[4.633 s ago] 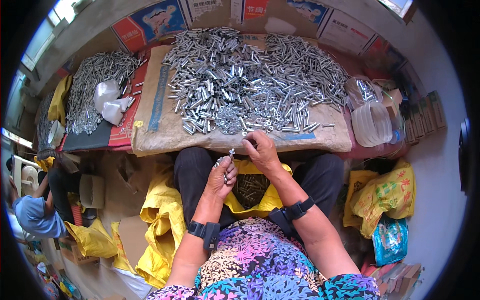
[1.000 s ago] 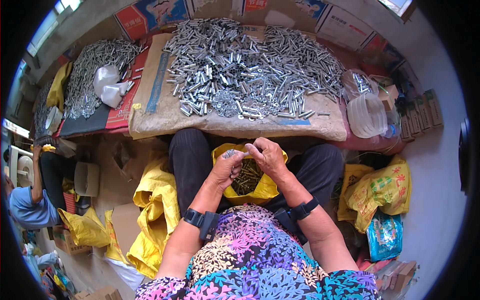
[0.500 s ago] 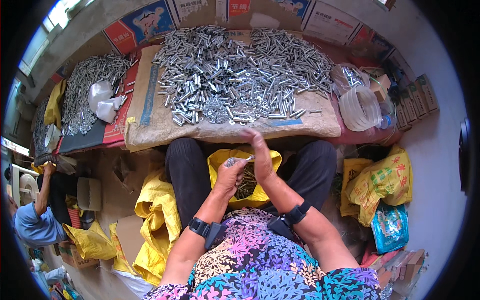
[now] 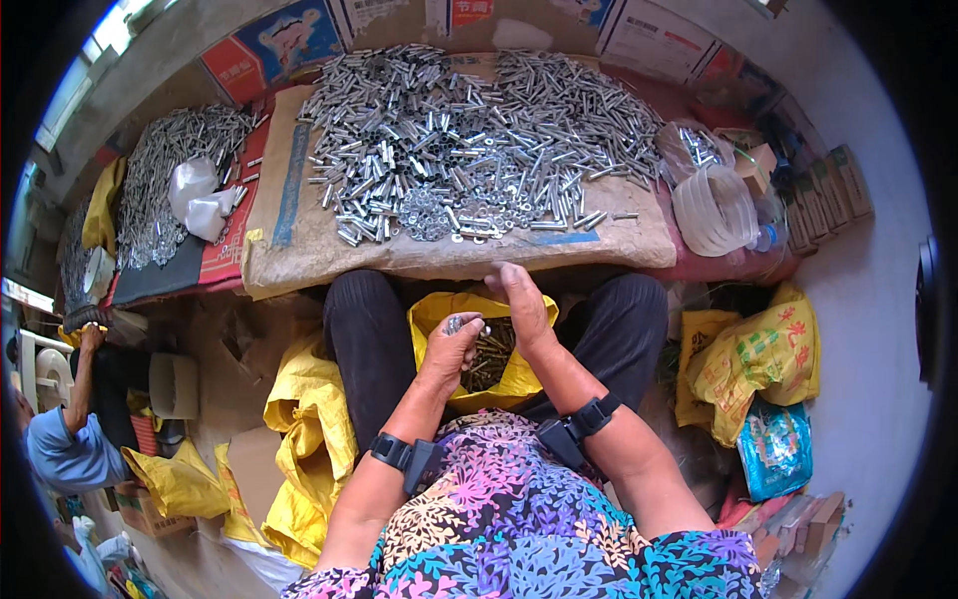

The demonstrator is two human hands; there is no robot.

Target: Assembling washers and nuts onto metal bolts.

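Right hand (image 4: 527, 311) drew away; yellow bag (image 4: 517, 381) beneath

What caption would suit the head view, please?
Left hand holds small metal parts over an open yellow sack; right hand nearby.

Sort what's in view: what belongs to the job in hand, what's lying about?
Likely the job's:
metal parts in the left hand
yellow sack of brass-coloured pieces beneath it
metal tubes and washers on the brown sheet

Apparently lying about:
teal bag
cartons
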